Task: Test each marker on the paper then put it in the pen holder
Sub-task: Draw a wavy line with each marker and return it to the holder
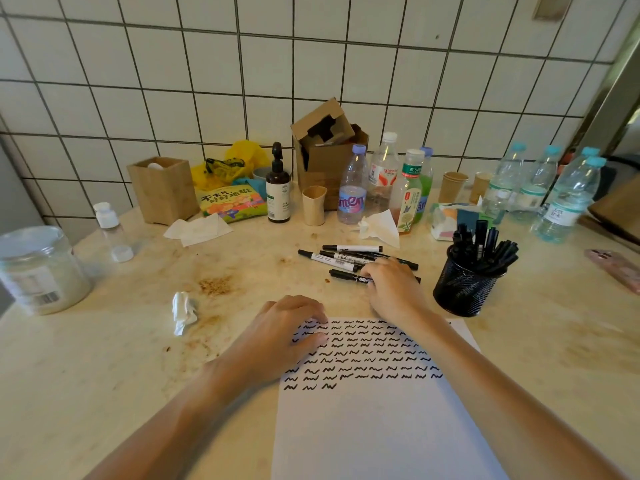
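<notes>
While the left hand (pixel 289 325) was laid on the upper left corner of the paper (pixel 374 420), its fingers loosely bent and nothing held, a wooden box (pixel 162 190) was seen far beyond it, something white inside. The right hand (pixel 391 284) was curled over the nearest of the loose markers (pixel 341 256); an actual grip could not be judged. Just right of it, the pen holder (pixel 465 289) was filled with black markers.
</notes>
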